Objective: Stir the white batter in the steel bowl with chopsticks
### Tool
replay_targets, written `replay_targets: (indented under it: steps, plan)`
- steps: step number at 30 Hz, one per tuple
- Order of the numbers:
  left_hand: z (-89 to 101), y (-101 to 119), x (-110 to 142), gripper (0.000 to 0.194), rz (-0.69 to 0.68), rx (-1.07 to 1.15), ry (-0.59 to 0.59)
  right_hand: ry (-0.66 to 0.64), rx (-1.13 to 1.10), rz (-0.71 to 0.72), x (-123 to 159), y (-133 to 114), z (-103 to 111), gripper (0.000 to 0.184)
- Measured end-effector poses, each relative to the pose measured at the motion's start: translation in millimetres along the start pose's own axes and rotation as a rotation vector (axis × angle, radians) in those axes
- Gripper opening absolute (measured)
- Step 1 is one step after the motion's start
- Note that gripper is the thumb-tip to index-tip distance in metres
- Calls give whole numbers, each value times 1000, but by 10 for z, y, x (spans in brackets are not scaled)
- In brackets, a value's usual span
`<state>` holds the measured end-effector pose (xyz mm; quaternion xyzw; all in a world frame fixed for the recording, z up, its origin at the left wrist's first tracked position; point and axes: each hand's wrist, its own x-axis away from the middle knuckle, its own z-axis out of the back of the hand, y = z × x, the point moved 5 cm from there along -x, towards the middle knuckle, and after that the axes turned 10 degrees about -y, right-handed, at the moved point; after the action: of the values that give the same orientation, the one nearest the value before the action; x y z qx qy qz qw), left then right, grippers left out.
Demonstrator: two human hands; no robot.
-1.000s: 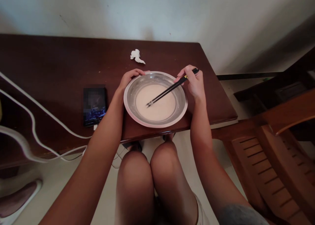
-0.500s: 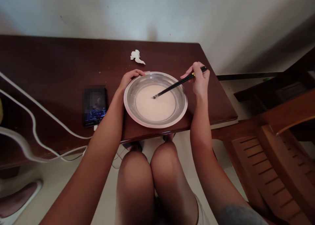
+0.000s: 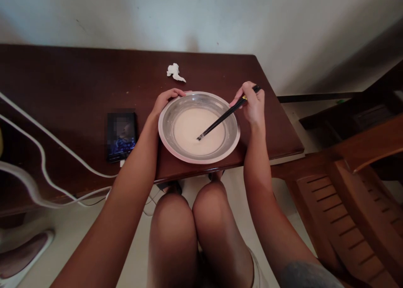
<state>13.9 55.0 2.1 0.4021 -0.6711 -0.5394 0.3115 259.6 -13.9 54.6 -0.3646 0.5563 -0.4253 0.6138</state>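
Note:
A wide metal bowl (image 3: pixel 231 142) sits at the front edge of the dark wooden table, holding a pale, creamy batter-like liquid (image 3: pixel 189 130). My left hand (image 3: pixel 166 100) grips the bowl's far left rim, its fingers lying over the edge and the thumb hidden. Over the bowl's right side, my right hand (image 3: pixel 253 105) is closed around a pair of black chopsticks (image 3: pixel 222 117). They slant down to the left, and their whitened tips dip into the liquid near its middle.
Behind the bowl lies a crumpled white tissue (image 3: pixel 175 72). To the left, a phone (image 3: pixel 121 135) with a lit screen is plugged into a white cable (image 3: pixel 59 139). A slatted wooden chair (image 3: pixel 336 208) stands at the right, and a wall (image 3: pixel 141 19) rises behind the table (image 3: pixel 78 78).
The chopstick tips have moved nearer to me through the liquid, and my right hand has shifted slightly left and down. My left hand and the bowl stay in place.

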Motion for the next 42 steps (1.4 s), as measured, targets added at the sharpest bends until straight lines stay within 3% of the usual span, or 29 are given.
replay_targets:
  steps: [3, 9, 15, 20, 26, 31, 37, 42]
  plan:
    - [4, 3, -1, 20, -5, -8, 15, -108, 3, -39, -9, 19, -78, 54]
    - [16, -14, -16, 19, 10, 6, -3, 65, -25, 38, -24, 3, 63, 54]
    - [25, -29, -20, 19, 0, 16, -11, -87, -9, -8, -19, 30, -52, 49]
    - [36, -38, -29, 22, -22, 21, -28, 93, 6, 4, -15, 3, 69, 55]
    - [18, -10, -13, 25, -9, 0, -5, -57, 33, -35, -12, 6, -46, 57]
    - [8, -1, -2, 23, 0, 6, -11, 92, 30, -23, 11, -23, 53, 57]
    - [15, -13, -5, 20, -7, 35, -19, -39, 0, -29, -9, 14, -71, 52]
    - [24, -18, -6, 18, 21, 26, 13, 107, 6, -7, -4, -12, 54, 53]
